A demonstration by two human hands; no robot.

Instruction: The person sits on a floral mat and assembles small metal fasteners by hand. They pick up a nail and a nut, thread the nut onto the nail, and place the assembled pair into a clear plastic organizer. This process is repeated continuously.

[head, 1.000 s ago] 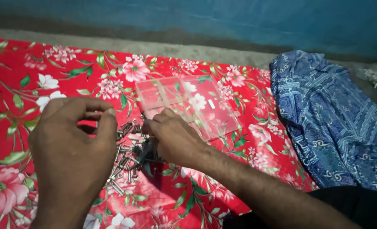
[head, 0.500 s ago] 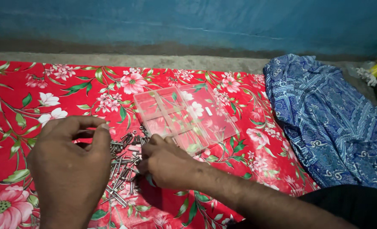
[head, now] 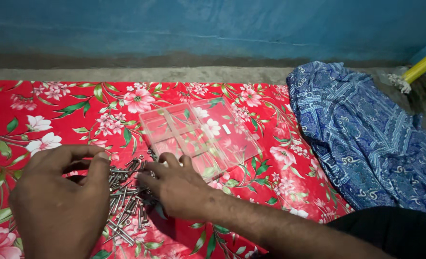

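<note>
covering concrete floor [head: 184,74]: red floral cloth [head: 54,110], blue wall [head: 198,24].

Blue wall [head: 213,24] — grey concrete floor [head: 174,74]

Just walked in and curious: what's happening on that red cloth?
A person sits over a red floral cloth with a pile of metal bolts and nuts between both hands. The right hand rests its fingers in the pile; the left hand hovers curled beside it. A clear compartment box lies just beyond, apparently empty.
</note>
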